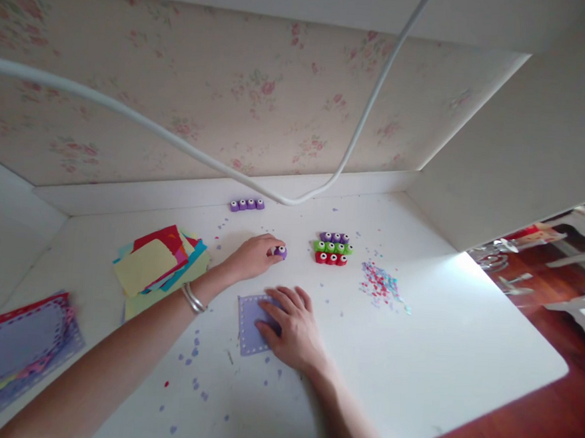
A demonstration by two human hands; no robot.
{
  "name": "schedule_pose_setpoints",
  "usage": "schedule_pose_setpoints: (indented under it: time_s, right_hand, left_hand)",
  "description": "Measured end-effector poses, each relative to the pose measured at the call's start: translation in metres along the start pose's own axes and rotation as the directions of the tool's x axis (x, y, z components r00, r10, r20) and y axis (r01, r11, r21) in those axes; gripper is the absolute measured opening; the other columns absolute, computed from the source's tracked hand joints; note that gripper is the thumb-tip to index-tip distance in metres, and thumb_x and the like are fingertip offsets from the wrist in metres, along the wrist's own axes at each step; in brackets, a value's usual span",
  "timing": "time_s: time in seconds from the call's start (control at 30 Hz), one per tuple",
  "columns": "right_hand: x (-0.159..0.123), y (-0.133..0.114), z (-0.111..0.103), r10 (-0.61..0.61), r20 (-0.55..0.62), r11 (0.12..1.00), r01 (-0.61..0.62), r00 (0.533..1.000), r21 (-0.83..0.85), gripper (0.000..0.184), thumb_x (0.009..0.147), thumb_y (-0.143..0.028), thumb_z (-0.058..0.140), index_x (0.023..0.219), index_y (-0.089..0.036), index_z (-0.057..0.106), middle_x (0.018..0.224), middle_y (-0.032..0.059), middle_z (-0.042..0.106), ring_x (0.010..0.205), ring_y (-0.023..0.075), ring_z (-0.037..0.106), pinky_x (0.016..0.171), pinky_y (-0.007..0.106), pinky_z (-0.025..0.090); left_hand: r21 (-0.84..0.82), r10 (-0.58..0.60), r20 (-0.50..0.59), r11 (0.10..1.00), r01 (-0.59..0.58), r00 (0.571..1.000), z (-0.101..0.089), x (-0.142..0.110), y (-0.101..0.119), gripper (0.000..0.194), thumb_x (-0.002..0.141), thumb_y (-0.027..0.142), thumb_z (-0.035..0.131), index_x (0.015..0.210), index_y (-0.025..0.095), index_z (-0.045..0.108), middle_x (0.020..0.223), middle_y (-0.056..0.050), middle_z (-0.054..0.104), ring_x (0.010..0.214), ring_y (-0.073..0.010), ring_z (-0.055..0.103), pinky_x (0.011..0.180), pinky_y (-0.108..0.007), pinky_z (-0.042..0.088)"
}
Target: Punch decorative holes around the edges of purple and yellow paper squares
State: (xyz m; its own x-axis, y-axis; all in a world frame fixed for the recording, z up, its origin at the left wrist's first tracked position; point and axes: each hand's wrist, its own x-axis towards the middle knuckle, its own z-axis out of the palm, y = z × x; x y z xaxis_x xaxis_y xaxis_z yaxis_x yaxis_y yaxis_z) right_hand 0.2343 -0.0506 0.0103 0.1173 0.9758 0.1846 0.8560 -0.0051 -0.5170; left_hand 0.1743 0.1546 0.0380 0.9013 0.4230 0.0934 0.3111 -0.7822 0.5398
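Note:
My left hand (pixel 256 256), with silver bangles at the wrist, pinches a small purple craft punch (pixel 281 252) on or just above the white table. Closer to me, my right hand (pixel 295 326) lies with spread fingers on a lilac paper square (pixel 251 326). Small punched holes run along the edges of that square. To the right of my left hand stand rows of purple punches (pixel 334 238), green punches (pixel 333 248) and red punches (pixel 330 258). Several more purple punches (pixel 247 205) form a row near the back wall.
Coloured paper sheets (pixel 146 265) are piled at the left. Punched-edge papers (pixel 21 340) lie stacked at the far left. Paper confetti (pixel 381 284) is heaped on the right, with loose bits scattered over the table (pixel 413 361). A white cable (pixel 177 143) hangs across the front.

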Motion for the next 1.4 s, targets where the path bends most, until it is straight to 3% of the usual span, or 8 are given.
schedule_pose_setpoints:
  time_s: [0.2, 0.37, 0.53, 0.8, 0.97, 1.1, 1.27, 1.4]
  right_hand:
    - [0.002, -0.002, -0.004, 0.03, -0.008, 0.999, -0.03, 1.0, 0.038, 0.028, 0.09, -0.042, 0.061, 0.116, -0.032, 0.065, 0.135, 0.0007, 0.06, 0.127, 0.0236, 0.047, 0.113, 0.048, 0.02]
    - [0.003, -0.003, -0.006, 0.042, -0.001, 0.999, -0.042, 0.999, 0.009, 0.03, 0.089, -0.043, 0.061, 0.116, -0.032, 0.064, 0.138, 0.0016, 0.057, 0.128, 0.0254, 0.046, 0.112, 0.049, 0.023]
    - [0.003, -0.003, -0.005, 0.059, 0.0, 0.998, -0.059, 0.998, 0.004, 0.045, 0.086, -0.041, 0.064, 0.129, -0.03, 0.056, 0.141, 0.0045, 0.053, 0.13, 0.028, 0.043, 0.111, 0.05, 0.024]
    - [0.004, -0.002, -0.003, 0.064, -0.007, 0.998, -0.064, 0.998, -0.003, 0.039, 0.086, -0.043, 0.063, 0.123, -0.029, 0.06, 0.139, 0.005, 0.054, 0.129, 0.0272, 0.044, 0.111, 0.049, 0.025]
    - [0.003, 0.001, -0.001, 0.048, -0.032, 0.999, -0.047, 0.998, 0.02, 0.041, 0.089, -0.04, 0.06, 0.128, -0.028, 0.057, 0.137, 0.0049, 0.057, 0.128, 0.0261, 0.046, 0.111, 0.048, 0.026]
    - [0.001, 0.005, 0.003, 0.03, -0.077, 0.996, -0.024, 0.997, 0.08, 0.037, 0.089, -0.032, 0.06, 0.127, -0.027, 0.059, 0.128, 0.006, 0.063, 0.121, 0.0259, 0.051, 0.109, 0.049, 0.032]
    - [-0.004, 0.017, 0.015, 0.119, -0.235, 0.971, -0.063, 0.965, 0.233, 0.029, 0.089, -0.018, 0.052, 0.11, -0.025, 0.071, 0.125, 0.0102, 0.061, 0.106, 0.0245, 0.058, 0.093, 0.044, 0.051]
    - [-0.006, 0.029, 0.024, 0.264, -0.319, 0.913, -0.129, 0.91, 0.388, 0.024, 0.089, -0.023, 0.052, 0.098, -0.024, 0.074, 0.124, 0.0115, 0.06, 0.093, 0.0223, 0.064, 0.079, 0.04, 0.058]
  left_hand:
    - [0.051, 0.114, 0.064, 0.992, -0.118, 0.991, 0.019, 0.069, -0.004, 0.027, 0.088, 0.027, 0.059, 0.112, 0.021, 0.069, 0.108, -0.006, 0.072, 0.095, -0.0213, 0.066, 0.089, -0.031, 0.048]
    - [0.057, 0.198, 0.112, 0.977, -0.205, 0.974, 0.033, 0.103, -0.01, 0.026, 0.089, 0.022, 0.055, 0.11, 0.022, 0.07, 0.108, -0.007, 0.073, 0.102, -0.0234, 0.065, 0.091, -0.033, 0.046]
    - [0.022, 0.263, 0.118, 0.963, -0.267, 0.958, 0.048, 0.121, -0.006, 0.04, 0.087, 0.007, 0.046, 0.119, 0.021, 0.066, 0.127, -0.008, 0.065, 0.118, -0.0201, 0.059, 0.101, -0.031, 0.041]
    - [-0.043, 0.223, 0.096, 0.975, -0.22, 0.97, 0.053, 0.114, -0.006, 0.063, 0.083, 0.0, 0.044, 0.143, 0.018, 0.043, 0.141, -0.008, 0.055, 0.128, -0.0187, 0.052, 0.107, -0.031, 0.04]
    - [-0.072, 0.102, -0.039, 0.992, -0.105, 0.994, 0.022, 0.062, -0.007, 0.047, 0.09, 0.009, 0.043, 0.136, 0.014, 0.049, 0.139, -0.011, 0.055, 0.127, -0.0195, 0.053, 0.109, -0.036, 0.039]
    - [-0.084, 0.015, -0.107, 0.996, -0.024, 0.994, -0.001, -0.03, 0.008, 0.034, 0.096, 0.019, 0.038, 0.124, 0.017, 0.058, 0.121, -0.009, 0.065, 0.112, -0.018, 0.061, 0.1, -0.035, 0.049]
    - [-0.113, -0.081, -0.096, 0.991, 0.07, 0.992, -0.012, -0.157, 0.02, 0.028, 0.096, 0.025, 0.045, 0.117, 0.025, 0.063, 0.119, -0.006, 0.064, 0.112, -0.0186, 0.06, 0.101, -0.036, 0.048]
    - [-0.104, -0.255, -0.277, 0.967, 0.235, 0.927, -0.009, -0.226, 0.011, 0.024, 0.096, 0.031, 0.047, 0.107, 0.025, 0.067, 0.115, -0.007, 0.066, 0.11, -0.0216, 0.061, 0.1, -0.04, 0.05]
